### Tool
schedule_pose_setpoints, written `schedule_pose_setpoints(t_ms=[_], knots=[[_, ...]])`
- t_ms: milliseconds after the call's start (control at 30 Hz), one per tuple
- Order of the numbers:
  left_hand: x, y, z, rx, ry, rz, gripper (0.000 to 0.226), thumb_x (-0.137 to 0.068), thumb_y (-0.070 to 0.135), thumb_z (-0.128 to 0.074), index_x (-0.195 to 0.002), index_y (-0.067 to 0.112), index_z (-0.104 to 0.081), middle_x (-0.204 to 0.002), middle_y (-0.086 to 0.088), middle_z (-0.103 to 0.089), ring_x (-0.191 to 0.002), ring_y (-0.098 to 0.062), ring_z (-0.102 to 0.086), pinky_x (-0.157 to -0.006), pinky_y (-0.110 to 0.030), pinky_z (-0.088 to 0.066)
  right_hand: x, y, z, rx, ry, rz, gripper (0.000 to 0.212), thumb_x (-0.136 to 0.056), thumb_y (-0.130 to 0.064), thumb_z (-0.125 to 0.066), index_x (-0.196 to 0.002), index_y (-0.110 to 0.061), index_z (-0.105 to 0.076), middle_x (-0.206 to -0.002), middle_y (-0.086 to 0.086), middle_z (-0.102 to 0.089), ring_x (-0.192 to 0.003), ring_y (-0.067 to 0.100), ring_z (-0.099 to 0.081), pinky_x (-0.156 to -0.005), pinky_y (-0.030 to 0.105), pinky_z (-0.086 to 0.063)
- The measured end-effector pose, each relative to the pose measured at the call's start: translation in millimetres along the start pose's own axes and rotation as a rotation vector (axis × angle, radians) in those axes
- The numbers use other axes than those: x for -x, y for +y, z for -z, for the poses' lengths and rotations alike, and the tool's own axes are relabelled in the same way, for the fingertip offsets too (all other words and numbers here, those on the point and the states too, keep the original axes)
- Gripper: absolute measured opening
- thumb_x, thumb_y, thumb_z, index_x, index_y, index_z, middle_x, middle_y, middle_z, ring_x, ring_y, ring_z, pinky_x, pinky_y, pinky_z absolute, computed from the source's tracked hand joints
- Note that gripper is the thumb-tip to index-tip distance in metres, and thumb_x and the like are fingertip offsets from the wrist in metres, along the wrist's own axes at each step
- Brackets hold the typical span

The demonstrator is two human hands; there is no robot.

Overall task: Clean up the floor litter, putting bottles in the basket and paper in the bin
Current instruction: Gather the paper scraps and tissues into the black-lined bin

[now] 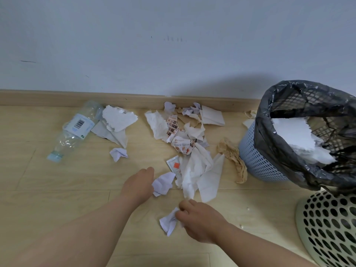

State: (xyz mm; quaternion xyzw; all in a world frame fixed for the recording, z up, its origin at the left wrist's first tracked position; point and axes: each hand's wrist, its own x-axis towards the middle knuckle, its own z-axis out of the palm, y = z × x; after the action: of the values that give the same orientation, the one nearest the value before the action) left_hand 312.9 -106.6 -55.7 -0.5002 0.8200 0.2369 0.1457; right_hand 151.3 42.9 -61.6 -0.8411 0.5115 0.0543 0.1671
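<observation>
Both hands work low over the floor (77,180), each at its own piece, which looks like a way to gather two pieces of paper for one trip to the bin (262,162). The right hand (200,221) has its fingers curled in and pinches a paper scrap (168,222) near the floor's front edge. The left hand (137,186) reaches to a crumpled sheet (163,183) just beyond it. Its fingers are hidden behind its own back, so I cannot tell whether it grasps the sheet or only touches it.

The bin stands at the right end of the floor with a black bag (269,132) folded over its rim, tilted toward the litter and close to the main paper pile (194,164), so drops are short. White paper (294,135) already lies inside. The basket (327,228) sits at the front right corner, cut off by the picture's edge, and its inside cannot be seen.

The bottle (75,130) lies on its side toward the left, near the skirting board (57,97), well apart from both hands and not yet collected. Its far end is partly covered by torn white paper. A strip of brown paper (233,158) leans against the bin's foot, and more scraps behind the bin are mostly hidden.
</observation>
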Motion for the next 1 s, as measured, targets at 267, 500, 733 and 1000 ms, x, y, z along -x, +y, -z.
schedule_pose_setpoints(t_ms=[267,500,733,1000], knots=[[10,22,11,-0.040,0.008,-0.039,0.043,-0.089,0.014,-0.043,-0.131,0.020,-0.037,-0.118,-0.005,-0.039,-0.074,-0.020,-0.041,-0.059,-0.029,-0.033,-10,-17,5,-0.045,-0.154,0.005,0.062,-0.083,-0.013,-0.056,-0.133,-0.037,-0.028,-0.151,0.002,-0.016,-0.123,0.030,-0.035,-0.091,0.041,-0.038],[15,21,-8,-0.029,-0.171,-0.155,0.062,-0.083,0.018,-0.052,-0.140,0.032,-0.031,-0.131,-0.005,-0.028,-0.095,-0.021,-0.040,-0.080,-0.033,-0.047,4,-8,1,0.114,-0.328,0.013,0.052,-0.050,-0.041,-0.084,-0.095,-0.049,-0.061,-0.120,-0.006,-0.058,-0.091,0.017,-0.061,-0.056,0.026,-0.048],[18,23,-13,-0.163,-0.128,-0.080,0.032,-0.088,0.009,-0.049,-0.119,0.016,-0.047,-0.125,-0.009,-0.033,-0.084,-0.022,-0.035,-0.068,-0.029,-0.037,5,-11,14,0.005,-0.309,-0.102,0.027,-0.078,-0.020,-0.067,-0.105,-0.024,-0.062,-0.106,0.009,-0.055,-0.089,0.028,-0.055,-0.058,0.032,-0.030],[23,17,-12,-0.150,-0.114,-0.040,0.023,-0.089,0.004,-0.042,-0.074,0.021,-0.036,-0.073,0.005,-0.022,-0.078,-0.022,-0.038,-0.066,-0.028,-0.031,7,-8,13,-0.142,-0.402,-0.306,0.031,-0.093,-0.012,-0.043,-0.124,-0.012,-0.047,-0.123,0.013,-0.044,-0.102,0.032,-0.048,-0.049,0.025,-0.016]])
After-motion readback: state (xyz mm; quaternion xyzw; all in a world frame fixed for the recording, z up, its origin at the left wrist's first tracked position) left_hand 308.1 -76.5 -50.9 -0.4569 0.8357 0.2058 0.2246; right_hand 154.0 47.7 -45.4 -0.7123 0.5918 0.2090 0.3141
